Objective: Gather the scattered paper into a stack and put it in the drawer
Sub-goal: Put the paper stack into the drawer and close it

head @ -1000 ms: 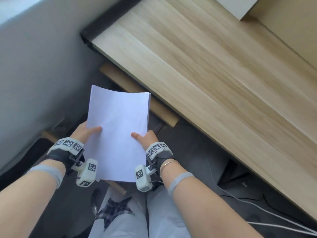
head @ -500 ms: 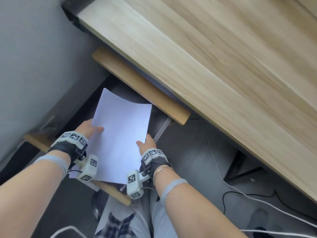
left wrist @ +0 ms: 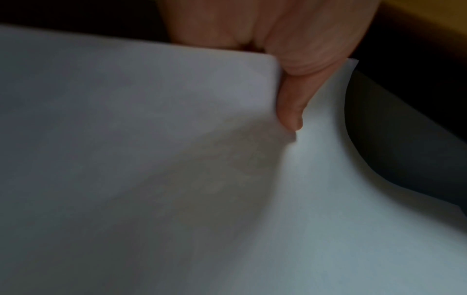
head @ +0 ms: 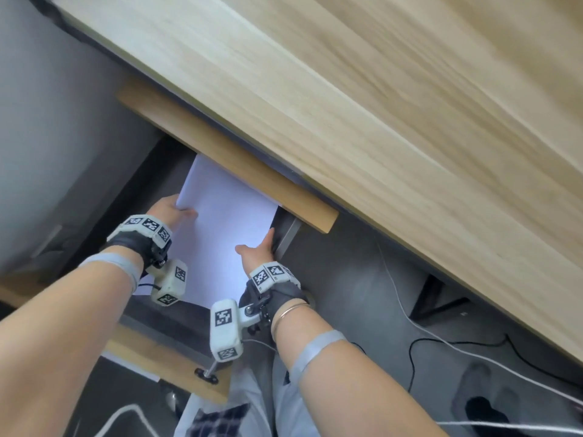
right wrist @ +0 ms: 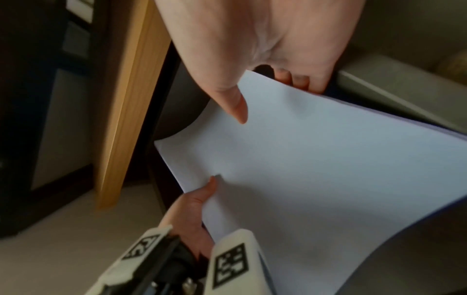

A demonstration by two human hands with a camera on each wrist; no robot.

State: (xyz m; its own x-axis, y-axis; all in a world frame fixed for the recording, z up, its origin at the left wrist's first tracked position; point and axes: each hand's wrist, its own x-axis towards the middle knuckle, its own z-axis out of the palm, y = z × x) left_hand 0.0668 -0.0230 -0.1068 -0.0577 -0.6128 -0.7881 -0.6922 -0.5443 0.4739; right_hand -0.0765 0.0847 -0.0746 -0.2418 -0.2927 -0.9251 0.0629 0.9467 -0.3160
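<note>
A stack of white paper sits low inside the open dark grey drawer, and both hands hold it. My left hand pinches the left edge, thumb on top of the paper. My right hand grips the right edge by the drawer's side wall, thumb over the paper and fingers beneath. A wooden bar under the desk hides the stack's far end. The sheets bow slightly between the hands.
The drawer's wooden front with a metal knob is close to my legs. The light wooden desk top overhangs everything. A grey wall is at the left. Cables lie on the grey floor at right.
Both hands have carried the stack forward and down into the drawer. Its far end now lies under the wooden bar. The head view has dipped closer.
</note>
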